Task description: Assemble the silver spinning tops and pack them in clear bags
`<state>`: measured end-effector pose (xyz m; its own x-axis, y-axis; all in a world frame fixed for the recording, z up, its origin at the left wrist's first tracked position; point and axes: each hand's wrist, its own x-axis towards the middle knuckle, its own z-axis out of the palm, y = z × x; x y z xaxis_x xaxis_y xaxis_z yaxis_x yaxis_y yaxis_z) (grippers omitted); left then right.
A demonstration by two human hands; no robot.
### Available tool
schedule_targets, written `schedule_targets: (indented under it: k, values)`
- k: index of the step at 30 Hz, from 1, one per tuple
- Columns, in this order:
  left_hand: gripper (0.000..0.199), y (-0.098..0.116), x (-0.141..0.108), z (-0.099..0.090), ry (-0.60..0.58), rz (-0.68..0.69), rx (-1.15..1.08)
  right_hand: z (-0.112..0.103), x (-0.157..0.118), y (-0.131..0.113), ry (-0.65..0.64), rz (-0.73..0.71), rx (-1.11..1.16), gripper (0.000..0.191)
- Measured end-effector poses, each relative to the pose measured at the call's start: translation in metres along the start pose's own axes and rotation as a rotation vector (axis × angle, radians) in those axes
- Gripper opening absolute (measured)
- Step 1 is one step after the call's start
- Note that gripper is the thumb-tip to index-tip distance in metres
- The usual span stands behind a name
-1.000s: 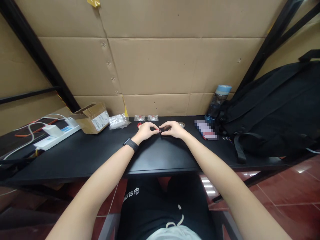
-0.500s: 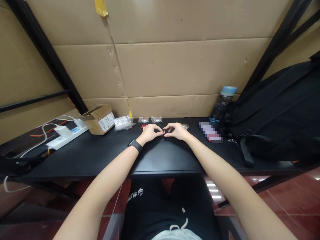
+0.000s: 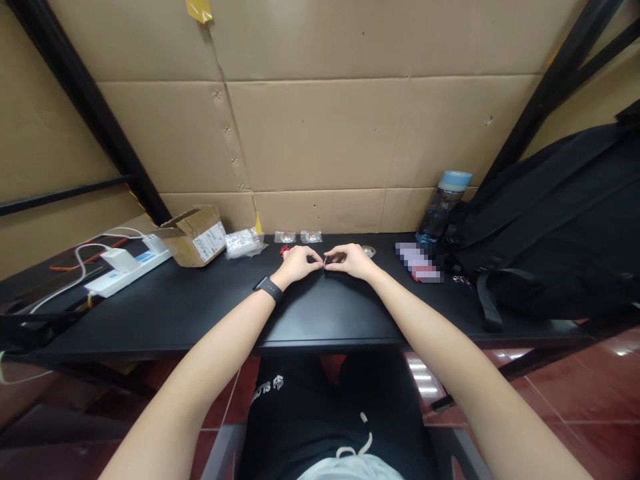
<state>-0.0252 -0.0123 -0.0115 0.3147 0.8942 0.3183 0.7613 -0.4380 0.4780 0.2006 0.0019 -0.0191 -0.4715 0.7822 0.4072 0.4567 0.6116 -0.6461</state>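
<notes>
Over the middle of the black table, my left hand and my right hand meet fingertip to fingertip. Both hands pinch at a tiny, thin, light-coloured piece between them, too small to identify. A red item lies just behind my left hand, partly hidden by it. Behind my right hand is a small round transparent item. Two small clear packets lie farther back, by the cardboard wall.
An open cardboard box and clear plastic bags stand back left, beside a white power strip with cables. On the right are a blue-lidded bottle, a blurred flat item and a black backpack.
The whole view has shifted slightly. My hands stay together at nearly the same spot, with the fingertips turned a little around the tiny piece.
</notes>
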Motion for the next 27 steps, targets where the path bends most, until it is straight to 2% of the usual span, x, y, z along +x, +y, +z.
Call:
schedule_targets:
  k: [3, 9, 17, 22, 27]
  values:
    - [0.009, 0.0, 0.0, 0.0, 0.002, 0.001, 0.001, 0.001, 0.0, 0.0, 0.001, 0.003, 0.015, 0.041]
    - [0.013, -0.008, 0.002, 0.005, -0.011, 0.077, -0.063, 0.001, 0.001, 0.003, 0.007, -0.004, 0.022, 0.031]
    - [0.023, -0.018, 0.007, -0.008, -0.169, 0.412, -0.21, 0.001, 0.001, 0.003, 0.021, 0.03, -0.002, 0.029]
    - [0.026, -0.025, 0.008, -0.004, -0.158, 0.372, -0.221, 0.004, 0.001, 0.008, 0.009, 0.007, 0.026, 0.033]
    - [0.029, -0.025, 0.006, -0.004, -0.209, 0.381, -0.261, 0.005, 0.001, 0.008, 0.007, 0.003, 0.019, 0.032]
